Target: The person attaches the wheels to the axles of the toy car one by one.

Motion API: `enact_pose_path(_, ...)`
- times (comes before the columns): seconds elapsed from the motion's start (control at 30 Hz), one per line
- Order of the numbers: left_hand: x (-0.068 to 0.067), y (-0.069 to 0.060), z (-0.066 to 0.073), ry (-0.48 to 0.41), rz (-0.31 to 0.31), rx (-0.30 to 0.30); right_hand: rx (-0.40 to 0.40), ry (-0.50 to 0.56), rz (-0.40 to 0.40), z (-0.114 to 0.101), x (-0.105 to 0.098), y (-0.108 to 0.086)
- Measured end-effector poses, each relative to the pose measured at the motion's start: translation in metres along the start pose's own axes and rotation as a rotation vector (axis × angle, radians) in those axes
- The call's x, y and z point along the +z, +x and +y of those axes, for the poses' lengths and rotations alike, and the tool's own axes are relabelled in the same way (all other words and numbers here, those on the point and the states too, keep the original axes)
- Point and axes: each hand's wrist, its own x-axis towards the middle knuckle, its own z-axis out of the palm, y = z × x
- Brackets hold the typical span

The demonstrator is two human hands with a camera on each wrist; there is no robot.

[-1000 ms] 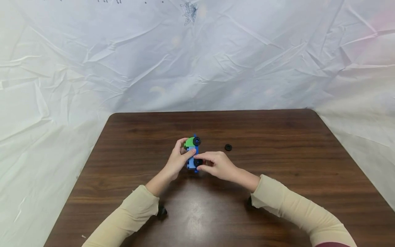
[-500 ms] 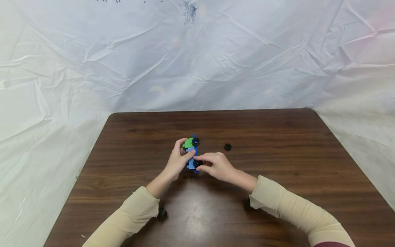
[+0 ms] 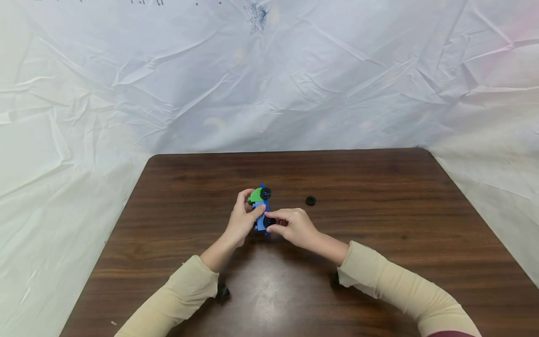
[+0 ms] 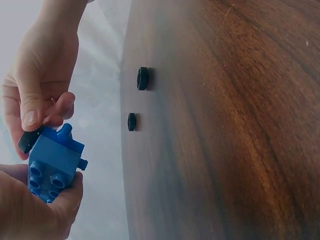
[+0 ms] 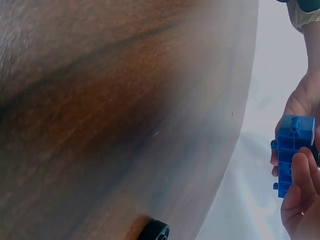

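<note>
A toy car (image 3: pixel 259 216) of light blue and green building blocks on a blue base is in my left hand (image 3: pixel 242 221), with the thumb across its side. One black wheel (image 3: pixel 265 193) sits at its far end, by the green block. At the near end, my right hand (image 3: pixel 296 226) pinches another black wheel (image 3: pixel 269 222) against the car's side between thumb and fingers. In the left wrist view, the blue car body (image 4: pixel 54 157) shows studs and bare axle pegs, with the pinched wheel (image 4: pixel 29 141) at its corner. The right wrist view shows the blue base (image 5: pixel 291 150) beside my fingers.
A loose black wheel (image 3: pixel 310 201) lies on the brown wooden table (image 3: pixel 370 187), right of the hands. The left wrist view shows two loose wheels, a larger one (image 4: pixel 143 78) and a smaller-looking one (image 4: pixel 131 121). Wrinkled white sheeting (image 3: pixel 269 93) hangs behind the table.
The car's far end has shifted slightly left in my left hand. My right hand keeps its pinch on the near wheel and has moved very little.
</note>
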Motion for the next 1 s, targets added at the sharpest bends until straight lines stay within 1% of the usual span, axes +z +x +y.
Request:
enact_pose_path(0.13,0.0,0.001,-0.001,0.005,0.009,0.001,0.033,-0.007,0.014,-0.001,0.002,0.0)
enact_pose_path(0.3,-0.001,-0.001,-0.001,0.017,0.015,0.051,0.061,-0.015,0.021,-0.002,0.004,0.001)
enact_pose_path(0.37,-0.002,-0.001,0.0,0.018,0.017,0.061,0.068,-0.015,0.025,-0.003,0.005,0.001)
enact_pose_path(0.6,-0.001,0.002,0.0,0.017,0.021,0.003,0.074,-0.01,0.048,-0.003,0.007,0.001)
enact_pose_path(0.87,-0.001,0.002,0.001,0.023,0.04,0.005,0.082,-0.014,0.095,-0.004,0.01,0.0)
enact_pose_path(1.0,-0.001,0.002,0.001,0.02,0.043,0.013,0.1,-0.009,0.102,-0.004,0.012,0.001)
